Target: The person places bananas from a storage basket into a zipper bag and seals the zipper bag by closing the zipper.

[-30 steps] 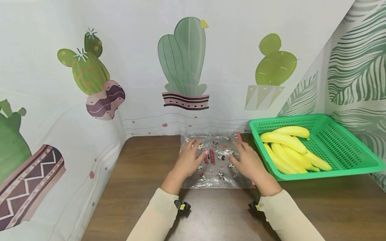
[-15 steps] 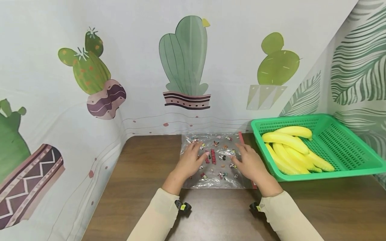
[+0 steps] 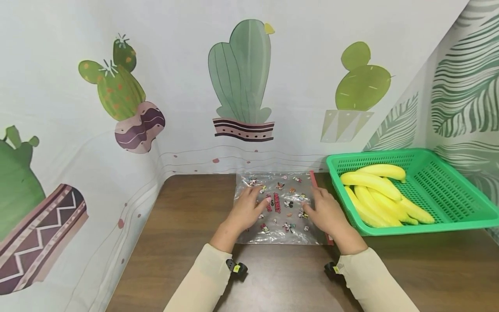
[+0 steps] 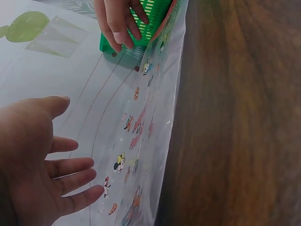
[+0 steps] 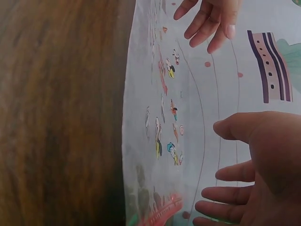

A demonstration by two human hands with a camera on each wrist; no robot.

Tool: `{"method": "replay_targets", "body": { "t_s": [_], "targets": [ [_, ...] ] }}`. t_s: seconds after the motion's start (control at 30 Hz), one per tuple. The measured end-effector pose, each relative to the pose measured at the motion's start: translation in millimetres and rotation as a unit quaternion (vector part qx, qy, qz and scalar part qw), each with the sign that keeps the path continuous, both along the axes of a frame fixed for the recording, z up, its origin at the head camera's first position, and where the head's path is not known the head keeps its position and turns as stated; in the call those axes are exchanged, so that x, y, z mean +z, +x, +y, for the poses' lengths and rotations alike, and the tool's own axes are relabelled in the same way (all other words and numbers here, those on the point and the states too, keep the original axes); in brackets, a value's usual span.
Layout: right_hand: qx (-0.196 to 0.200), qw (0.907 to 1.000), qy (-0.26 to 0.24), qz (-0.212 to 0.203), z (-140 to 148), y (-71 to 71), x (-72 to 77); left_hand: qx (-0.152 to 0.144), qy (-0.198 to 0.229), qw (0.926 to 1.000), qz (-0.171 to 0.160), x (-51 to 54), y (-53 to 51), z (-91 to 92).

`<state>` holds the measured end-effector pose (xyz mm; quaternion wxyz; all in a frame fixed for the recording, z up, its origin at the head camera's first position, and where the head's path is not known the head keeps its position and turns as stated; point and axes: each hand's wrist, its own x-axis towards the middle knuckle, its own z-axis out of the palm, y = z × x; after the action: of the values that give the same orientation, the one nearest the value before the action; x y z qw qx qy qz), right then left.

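Observation:
A clear plastic zip bag (image 3: 280, 229) printed with small cartoon figures lies flat on the table, its red zip edge on the right. Over the bag's left part is my left hand (image 3: 244, 210), fingers spread and loosely bent. My right hand (image 3: 327, 212) is over the red-edged side, its fingers relaxed. In the left wrist view the left hand (image 4: 51, 174) appears just above the bag (image 4: 141, 127) and holds nothing. The right wrist view likewise has the right hand (image 5: 254, 174) with nothing in its fingers. Whether fingertips touch the plastic, I cannot tell.
A green plastic basket (image 3: 464, 190) stands at the right, close to my right hand. Several yellow bananas (image 3: 370, 182) lie in its left half. The brown wooden table (image 3: 187, 216) meets a cactus-printed wall covering (image 3: 187, 86) at the back.
My right hand has shifted slightly right, toward the bag's red edge. The left hand stays nearly where it was over the bag. The whole head view has drifted a little.

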<state>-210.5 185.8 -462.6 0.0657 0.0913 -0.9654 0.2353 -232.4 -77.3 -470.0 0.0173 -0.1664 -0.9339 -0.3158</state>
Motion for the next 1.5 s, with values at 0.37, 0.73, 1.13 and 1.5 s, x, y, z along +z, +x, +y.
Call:
{"method": "replay_targets", "body": {
  "t_s": [0.37,0.73,1.13,1.5],
  "targets": [
    [-0.015,0.9998,-0.001,-0.015,2,-2.1,-1.6,0.000,-0.001,1.0000,-0.002,-1.5,0.3,1.3],
    [-0.026,0.9994,-0.005,-0.024,6,-5.9,-3.4,0.005,-0.008,0.9999,-0.005,-2.5,1.2,2.5],
    [-0.032,0.9985,0.002,-0.045,8,-6.2,-11.7,0.000,-0.013,0.9999,-0.011,-4.5,1.2,3.0],
    [-0.030,0.9983,-0.010,-0.048,9,-7.9,-13.9,-0.024,-0.025,0.9994,-0.001,-7.1,1.6,7.6]
  ]
}}
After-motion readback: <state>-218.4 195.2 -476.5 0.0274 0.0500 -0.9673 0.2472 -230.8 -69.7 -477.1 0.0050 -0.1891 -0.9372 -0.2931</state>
